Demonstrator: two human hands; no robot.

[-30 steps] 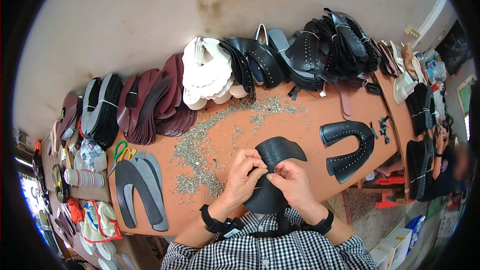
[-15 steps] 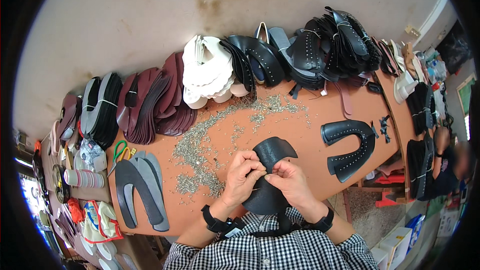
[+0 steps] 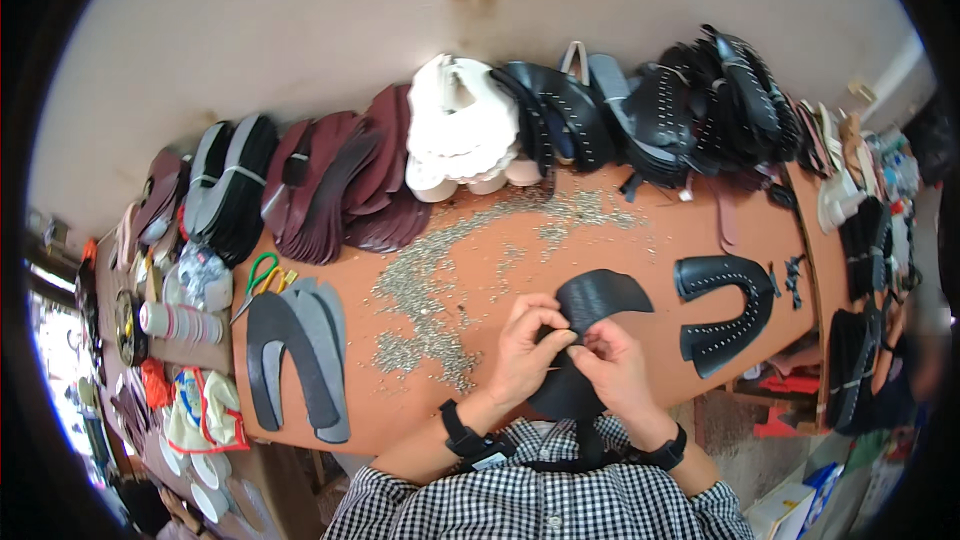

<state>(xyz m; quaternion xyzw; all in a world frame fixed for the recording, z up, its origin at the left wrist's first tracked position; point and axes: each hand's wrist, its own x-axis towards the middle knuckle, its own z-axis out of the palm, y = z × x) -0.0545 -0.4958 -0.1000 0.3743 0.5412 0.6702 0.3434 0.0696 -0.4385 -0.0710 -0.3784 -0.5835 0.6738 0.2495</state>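
A curved black leather shoe upper (image 3: 602, 296) is held up over the table's near edge, in front of my chest. My left hand (image 3: 528, 348) pinches its inner edge with thumb and forefinger. Right beside it, my right hand (image 3: 612, 364) grips the same upper, the fingertips of both hands almost meeting. Whether a small stud sits between the fingertips is too small to tell. Small metal studs (image 3: 425, 342) lie scattered left of and beyond my hands. To the right rests a U-shaped black upper (image 3: 755, 312) with a row of studs along it.
Unstudded uppers (image 3: 268, 365), scissors (image 3: 262, 280) and a striped roll (image 3: 180, 323) are at the left. Along the wall stand maroon uppers (image 3: 335, 180), white pieces (image 3: 462, 125) and bundled black studded uppers (image 3: 660, 105). Another person (image 3: 890, 370) is at the far right.
The view has turned, so the table and its contents sit differently in the picture. Both hands still pinch the black upper, which has tilted slightly.
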